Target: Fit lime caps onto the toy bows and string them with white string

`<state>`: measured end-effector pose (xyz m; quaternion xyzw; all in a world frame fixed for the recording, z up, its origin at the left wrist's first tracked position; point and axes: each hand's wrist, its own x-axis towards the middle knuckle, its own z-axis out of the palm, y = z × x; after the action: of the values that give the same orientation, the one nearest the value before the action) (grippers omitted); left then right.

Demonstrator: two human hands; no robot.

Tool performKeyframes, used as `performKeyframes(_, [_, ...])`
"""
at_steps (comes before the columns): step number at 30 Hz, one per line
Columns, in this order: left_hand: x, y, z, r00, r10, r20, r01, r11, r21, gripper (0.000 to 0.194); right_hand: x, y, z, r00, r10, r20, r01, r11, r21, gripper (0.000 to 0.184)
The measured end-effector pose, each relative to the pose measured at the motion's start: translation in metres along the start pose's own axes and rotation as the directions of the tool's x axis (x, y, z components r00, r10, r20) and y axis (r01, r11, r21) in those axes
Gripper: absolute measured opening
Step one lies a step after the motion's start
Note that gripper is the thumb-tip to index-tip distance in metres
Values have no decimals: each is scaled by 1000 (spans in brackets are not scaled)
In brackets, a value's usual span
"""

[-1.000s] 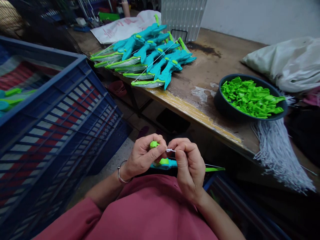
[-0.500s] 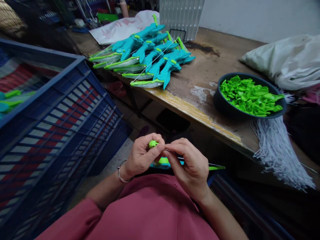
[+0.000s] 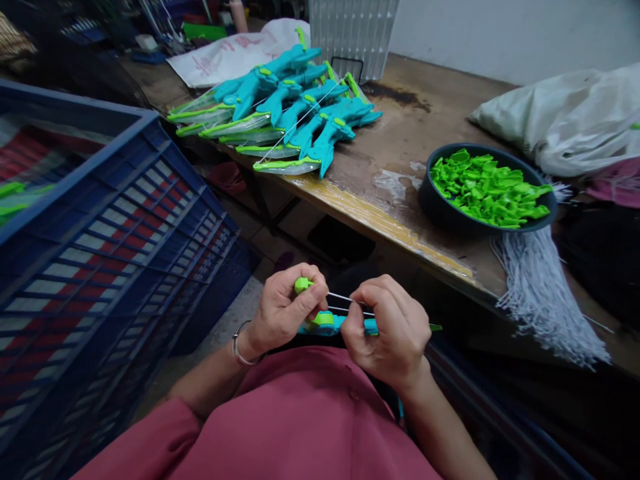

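Observation:
My left hand (image 3: 285,310) grips the green tip (image 3: 301,285) of a teal and green toy bow (image 3: 333,324) that lies across my lap. My right hand (image 3: 393,330) pinches a thin white string (image 3: 345,298) that runs taut from that green tip. A second strand runs just below it. The bow's far green limb sticks out to the right of my right hand. Most of the bow is hidden under my hands.
A pile of finished teal toy bows (image 3: 295,113) lies on the worn wooden table (image 3: 400,180). A dark bowl (image 3: 440,210) holds several green plastic parts (image 3: 485,190), with a bundle of white strings (image 3: 543,297) beside it. A blue crate (image 3: 115,240) stands at left.
My right hand has drawn away to the right from the left, pulling the string out taut from the green tip. The view has shifted slightly.

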<state>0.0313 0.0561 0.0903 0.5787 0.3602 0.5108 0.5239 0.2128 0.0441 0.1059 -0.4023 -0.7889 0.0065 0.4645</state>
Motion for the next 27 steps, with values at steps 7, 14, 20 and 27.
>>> performKeyframes(7, [4, -1, -3, 997, -61, -44, 59, 998, -35, 27, -7, -2, -4, 993, 120, 2, -120, 984, 130, 19])
performKeyframes(14, [3, -2, -2, 999, -36, -16, 35, 999, -40, 28, -2, -4, 7, 998, 48, 46, -53, 993, 109, 7])
performKeyframes(20, [11, -6, -7, 998, -22, 63, 29, 992, -125, 33, -3, -10, -13, 996, 38, 85, -46, 994, 98, 11])
performKeyframes(27, [25, 21, -19, 985, 104, 139, -51, 939, -341, 31, 0, -37, -23, 1000, -1, -3, 1, 996, 94, 24])
